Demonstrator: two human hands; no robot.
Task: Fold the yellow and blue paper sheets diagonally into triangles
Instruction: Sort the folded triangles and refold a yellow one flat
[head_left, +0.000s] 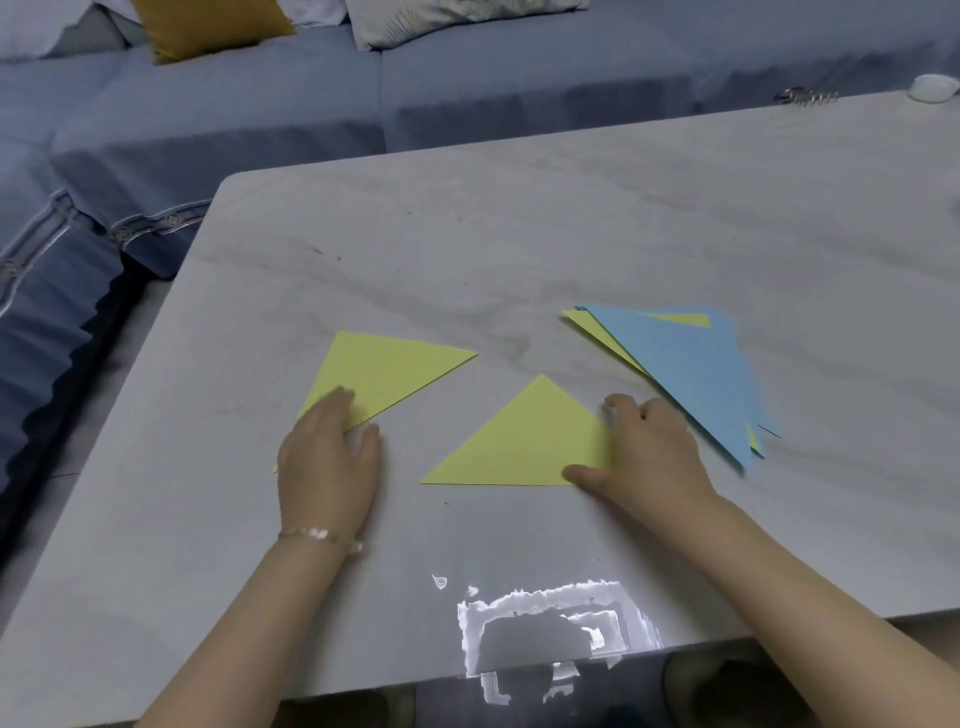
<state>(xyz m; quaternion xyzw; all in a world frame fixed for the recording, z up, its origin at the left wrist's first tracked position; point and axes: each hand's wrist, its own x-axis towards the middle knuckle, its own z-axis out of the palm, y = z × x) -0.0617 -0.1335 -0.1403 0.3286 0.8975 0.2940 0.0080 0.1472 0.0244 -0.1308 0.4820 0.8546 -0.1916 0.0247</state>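
Note:
Two yellow paper triangles lie on the grey marble table (519, 218). The left triangle (387, 369) has my left hand (327, 462) resting flat on its near corner, fingers together. My right hand (647, 449) covers the right corner of the second yellow triangle (524, 441), thumb on the bottom edge, fingers spread. To the right sits a loose stack of blue paper sheets (691, 374) with yellow sheets (605, 335) peeking out underneath and on top. The stack's near-left edge touches my right hand's knuckles.
A blue sofa (260, 114) with cushions runs behind and along the left of the table. A small white object (932, 85) and a metal clip-like item (805, 96) sit at the table's far right edge. A bright reflection (545, 623) marks the near edge.

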